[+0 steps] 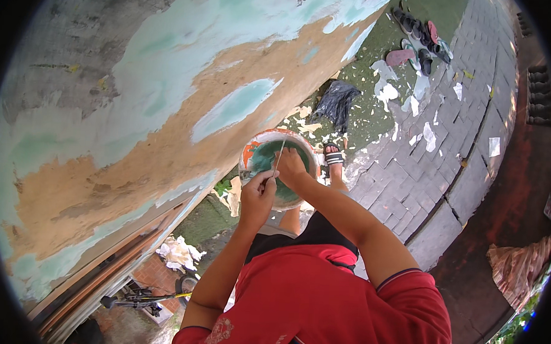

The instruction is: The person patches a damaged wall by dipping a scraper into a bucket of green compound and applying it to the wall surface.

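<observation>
A round bucket with an orange and white smeared rim stands below me, with green paste or paint inside. My left hand is over its near rim, closed in a pinch on a thin straight strip. The strip points away from me across the bucket and looks edge-on, so its kind is unclear. My right hand reaches over the bucket's right side, beside the strip. Its fingers curl inward over the green contents, and whatever they hold is hidden.
A wall patched in pale green and tan slants along the left. A black plastic bag lies beyond the bucket. Sandals are grouped farther off on paving strewn with white flakes. A bicycle shows at lower left.
</observation>
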Demonstrator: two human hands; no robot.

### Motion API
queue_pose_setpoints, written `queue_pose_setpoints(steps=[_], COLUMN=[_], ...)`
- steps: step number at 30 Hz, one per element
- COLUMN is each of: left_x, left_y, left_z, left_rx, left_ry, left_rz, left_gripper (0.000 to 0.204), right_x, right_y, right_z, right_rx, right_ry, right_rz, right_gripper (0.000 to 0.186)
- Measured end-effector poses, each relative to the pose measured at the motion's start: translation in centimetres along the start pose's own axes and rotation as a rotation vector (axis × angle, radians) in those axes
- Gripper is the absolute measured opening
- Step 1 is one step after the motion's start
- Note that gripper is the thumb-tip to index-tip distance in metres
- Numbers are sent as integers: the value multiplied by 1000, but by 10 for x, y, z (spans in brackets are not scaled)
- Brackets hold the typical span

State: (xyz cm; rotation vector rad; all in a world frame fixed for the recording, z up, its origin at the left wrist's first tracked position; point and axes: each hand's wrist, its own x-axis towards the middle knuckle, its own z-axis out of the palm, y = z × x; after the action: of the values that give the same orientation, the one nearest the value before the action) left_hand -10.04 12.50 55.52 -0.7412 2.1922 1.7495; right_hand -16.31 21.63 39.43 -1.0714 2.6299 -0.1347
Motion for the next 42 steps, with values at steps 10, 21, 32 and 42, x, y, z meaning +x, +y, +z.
queue_pose_setpoints(steps=[10, 21, 32, 42], left_x=[-4, -6, 2, -1], left_y=[-3, -5, 7, -51], left_z=[-1, 15, -1, -27], left_rx=[100, -423, -378, -397], left_ry=[59, -6, 64, 201], left_rz=[117, -169, -101, -260], left_gripper=[24, 27, 26, 26], right_x=[0, -53, -89, -7], right_y=[1, 71, 114, 137], right_z=[13, -70, -87, -108], right_rx=[-28, 752, 1708, 1812], right_ry=[-105, 20, -55, 754], right_rz=[-125, 210, 573, 663], right_gripper=[17, 28, 25, 27])
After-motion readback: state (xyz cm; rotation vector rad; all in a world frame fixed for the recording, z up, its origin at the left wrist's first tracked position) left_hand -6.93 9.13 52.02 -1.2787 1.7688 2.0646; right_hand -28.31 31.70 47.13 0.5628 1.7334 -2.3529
